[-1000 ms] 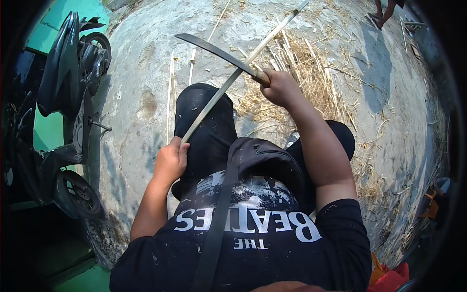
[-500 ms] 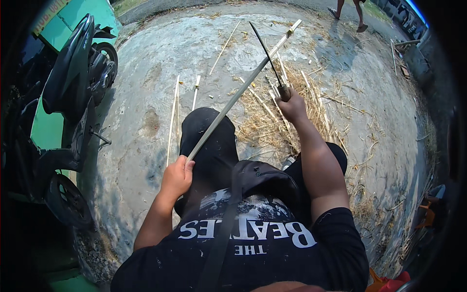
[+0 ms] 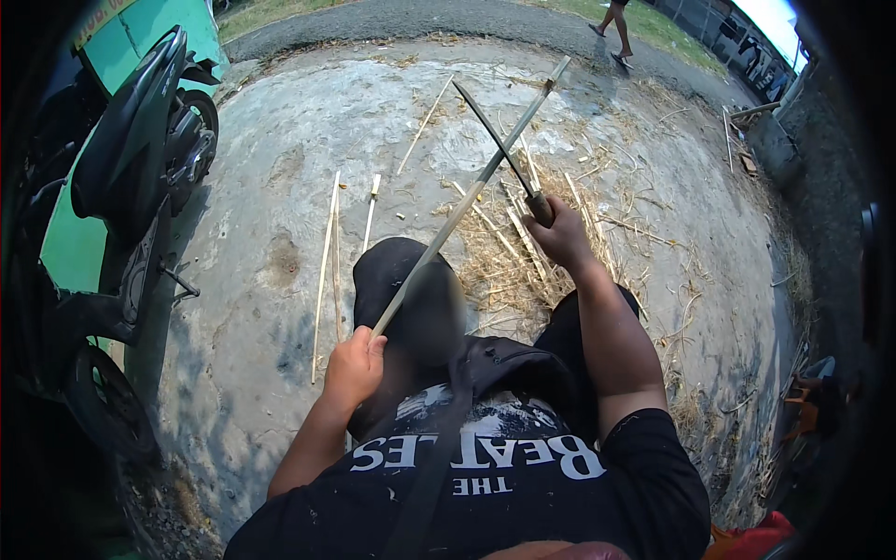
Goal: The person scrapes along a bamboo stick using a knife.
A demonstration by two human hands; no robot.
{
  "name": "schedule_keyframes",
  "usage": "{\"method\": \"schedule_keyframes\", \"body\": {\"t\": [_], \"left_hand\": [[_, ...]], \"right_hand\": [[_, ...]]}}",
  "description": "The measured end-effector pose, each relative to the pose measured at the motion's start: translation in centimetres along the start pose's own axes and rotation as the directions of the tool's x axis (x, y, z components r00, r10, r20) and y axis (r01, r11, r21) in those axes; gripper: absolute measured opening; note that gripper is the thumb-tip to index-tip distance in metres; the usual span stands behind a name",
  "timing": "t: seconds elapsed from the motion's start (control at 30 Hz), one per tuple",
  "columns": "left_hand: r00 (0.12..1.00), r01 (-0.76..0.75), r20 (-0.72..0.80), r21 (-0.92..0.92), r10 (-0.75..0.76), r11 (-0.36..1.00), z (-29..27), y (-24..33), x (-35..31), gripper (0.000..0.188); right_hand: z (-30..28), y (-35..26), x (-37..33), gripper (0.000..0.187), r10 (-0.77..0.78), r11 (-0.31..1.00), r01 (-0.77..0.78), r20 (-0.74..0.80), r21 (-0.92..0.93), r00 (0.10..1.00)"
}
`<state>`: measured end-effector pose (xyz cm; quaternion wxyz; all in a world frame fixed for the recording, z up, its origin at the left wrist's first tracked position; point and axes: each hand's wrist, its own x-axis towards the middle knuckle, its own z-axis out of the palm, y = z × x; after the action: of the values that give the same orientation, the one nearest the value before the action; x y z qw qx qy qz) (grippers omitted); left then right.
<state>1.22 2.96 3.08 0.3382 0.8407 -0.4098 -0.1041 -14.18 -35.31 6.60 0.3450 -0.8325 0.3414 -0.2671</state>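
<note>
My left hand [image 3: 355,366] is closed around the near end of a long, narrow bamboo strip [image 3: 452,222]. The strip slants up and away to the right, passing over my left knee. In my right hand [image 3: 562,235] I grip the short handle of a machete [image 3: 482,114] with a thin, dark, slightly curved blade. The blade points far left and crosses the strip past its middle, below a dark joint near the far end. Whether the edge touches the strip or passes just over it, I cannot tell.
Beyond my right hand lies a heap of pale shavings [image 3: 499,275] with split strips among it. Several thin bamboo strips [image 3: 335,252] lie on the concrete [image 3: 252,177] at left. A motorbike [image 3: 131,168] stands far left. Someone's legs [image 3: 618,26] are on the road at the back.
The machete has swung so its tip points further left, and its crossing on the strip has shifted nearer to me. The walker has moved left. The view has tilted up slightly.
</note>
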Motion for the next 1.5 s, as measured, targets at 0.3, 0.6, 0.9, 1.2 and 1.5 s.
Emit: {"method": "schedule_keyframes", "body": {"t": [0.3,0.6,0.9,1.2,1.5], "left_hand": [[0.995,0.077,0.072,-0.018,-0.076,0.997,-1.0,-1.6,0.0,0.031],[1.000,0.001,-0.009,-0.114,-0.002,0.993,-0.6,-3.2,-1.0,0.032],[1.000,0.009,0.002,-0.137,-0.009,0.991,-0.9,-1.9,-0.6,0.032],[1.000,0.008,-0.014,-0.049,-0.009,0.999,-0.8,-2.7,-1.3,0.033],[1.000,0.008,-0.023,-0.097,-0.011,0.995,-1.6,-3.7,-2.3,0.031]], "right_hand": [[0.4,-1.8,-1.0,0.039,-0.040,0.981,0.056,0.085,-0.186,0.996],[-0.8,-3.2,-1.6,0.039,-0.039,0.971,0.071,0.141,-0.227,0.989],[-1.3,-4.0,-3.3,0.039,0.007,0.930,0.071,0.209,-0.361,0.978],[0.4,-3.2,-4.8,0.044,-0.001,0.952,0.068,0.218,-0.299,0.976],[1.4,-6.1,-5.3,0.042,-0.045,0.932,0.127,0.240,-0.339,0.970]]}}
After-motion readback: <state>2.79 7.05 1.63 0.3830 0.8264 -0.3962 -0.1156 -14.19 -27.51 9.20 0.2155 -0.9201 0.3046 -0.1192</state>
